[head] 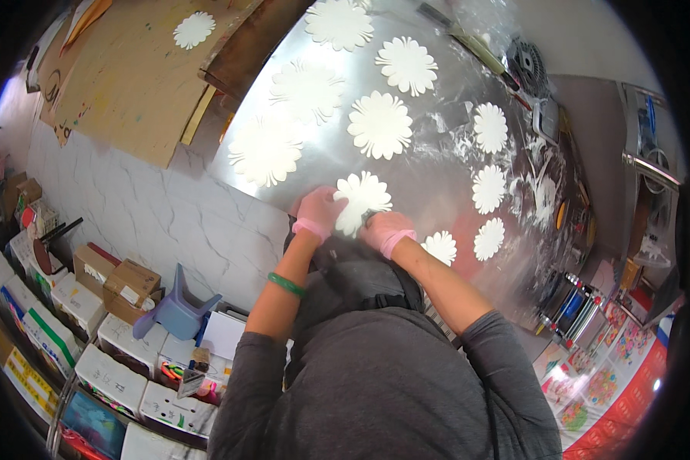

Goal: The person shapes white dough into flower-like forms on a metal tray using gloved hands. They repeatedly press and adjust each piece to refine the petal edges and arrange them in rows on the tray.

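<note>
A white scalloped flower cutout (361, 198) lies at the near edge of the metal-topped table (437, 190). My left hand (319, 211), in a thin pink glove, pinches its left petals between thumb and fingers. My right hand (385, 229), gloved the same way, is closed at the flower's lower right. A small dark object (368, 216) shows at its fingertips, over the petals; its kind is unclear. Close by on the right lies a smaller white flower cutout (440, 247). Beyond my hands is another large white flower cutout (380, 125).
Several more white flower cutouts (407, 65) are spread over the metal top. White powder (543, 195) marks its right side. A stained brown board (144, 75) bears one cutout at upper left. A blue plastic stool (178, 310) and white bins (112, 374) stand lower left.
</note>
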Motion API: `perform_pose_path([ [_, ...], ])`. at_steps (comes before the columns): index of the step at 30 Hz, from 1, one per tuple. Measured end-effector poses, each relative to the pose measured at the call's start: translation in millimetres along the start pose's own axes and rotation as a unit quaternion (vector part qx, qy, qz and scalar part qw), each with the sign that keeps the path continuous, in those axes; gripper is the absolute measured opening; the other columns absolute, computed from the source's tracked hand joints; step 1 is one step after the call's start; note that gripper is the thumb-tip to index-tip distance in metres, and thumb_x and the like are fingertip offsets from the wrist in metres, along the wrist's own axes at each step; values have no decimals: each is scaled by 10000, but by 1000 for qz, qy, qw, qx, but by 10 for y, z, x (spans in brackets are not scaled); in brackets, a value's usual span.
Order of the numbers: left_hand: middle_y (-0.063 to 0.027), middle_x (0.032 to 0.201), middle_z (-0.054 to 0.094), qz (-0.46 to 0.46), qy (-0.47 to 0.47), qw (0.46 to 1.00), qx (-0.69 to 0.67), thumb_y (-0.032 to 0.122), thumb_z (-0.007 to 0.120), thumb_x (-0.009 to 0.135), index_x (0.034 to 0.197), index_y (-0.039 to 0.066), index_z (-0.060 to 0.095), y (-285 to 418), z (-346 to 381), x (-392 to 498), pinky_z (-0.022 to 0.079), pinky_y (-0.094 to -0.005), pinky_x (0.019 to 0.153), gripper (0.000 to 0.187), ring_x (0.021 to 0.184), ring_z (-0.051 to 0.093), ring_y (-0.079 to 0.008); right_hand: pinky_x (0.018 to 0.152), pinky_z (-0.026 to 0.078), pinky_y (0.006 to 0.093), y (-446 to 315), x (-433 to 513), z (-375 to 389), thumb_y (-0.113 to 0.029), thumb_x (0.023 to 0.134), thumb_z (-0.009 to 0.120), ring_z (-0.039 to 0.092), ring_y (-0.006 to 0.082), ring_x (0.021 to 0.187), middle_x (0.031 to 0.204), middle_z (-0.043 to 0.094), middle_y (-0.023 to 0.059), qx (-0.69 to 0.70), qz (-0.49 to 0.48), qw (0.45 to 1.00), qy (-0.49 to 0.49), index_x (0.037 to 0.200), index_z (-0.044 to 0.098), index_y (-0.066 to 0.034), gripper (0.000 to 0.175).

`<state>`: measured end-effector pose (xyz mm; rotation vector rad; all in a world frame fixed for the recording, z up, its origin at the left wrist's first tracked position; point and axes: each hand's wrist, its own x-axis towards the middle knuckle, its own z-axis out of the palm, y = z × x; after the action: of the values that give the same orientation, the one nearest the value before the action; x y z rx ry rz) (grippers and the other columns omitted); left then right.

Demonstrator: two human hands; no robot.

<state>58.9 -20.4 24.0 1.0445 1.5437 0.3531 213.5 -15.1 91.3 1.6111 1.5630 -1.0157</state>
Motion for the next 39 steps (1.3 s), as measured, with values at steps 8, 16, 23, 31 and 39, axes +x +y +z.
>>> perform_pose_path([
  [8,-142,954,654,-2,-13,997,79,305,728,681,1044,46,611,218,24,260,481,-352,811,461,907,618,-290,742,494,379,68,6,98,-361,795,492,630,309,860,917,664,117,14,-15,998,55,873,698,-137,313],
  [16,-166,1006,635,12,-77,981,180,239,721,655,1135,-1,579,226,-2,375,502,-303,752,555,862,625,-223,543,442,412,611,-39,798,-415,784,599,573,309,594,594,586,81,167,-215,918,289,560,587,-126,366],
  [23,-151,1047,625,19,-101,984,143,226,726,665,1164,6,562,442,-63,207,486,-306,803,569,922,610,-219,568,439,385,1060,-105,1206,-321,768,661,575,274,611,607,580,90,201,-222,866,401,579,582,-87,311],
  [31,-69,886,636,53,-81,986,-132,128,708,747,1083,-42,590,272,95,-158,472,-260,679,395,776,574,-120,596,452,336,1330,-491,1304,-332,781,657,588,223,629,654,612,80,386,-43,869,308,674,622,-70,286],
  [39,-120,811,636,-16,23,998,-60,305,702,709,971,-5,651,-308,232,-114,465,-308,706,410,729,584,-198,744,469,374,792,-364,753,-449,811,519,609,291,845,865,661,77,220,-63,965,124,831,674,-153,334],
])
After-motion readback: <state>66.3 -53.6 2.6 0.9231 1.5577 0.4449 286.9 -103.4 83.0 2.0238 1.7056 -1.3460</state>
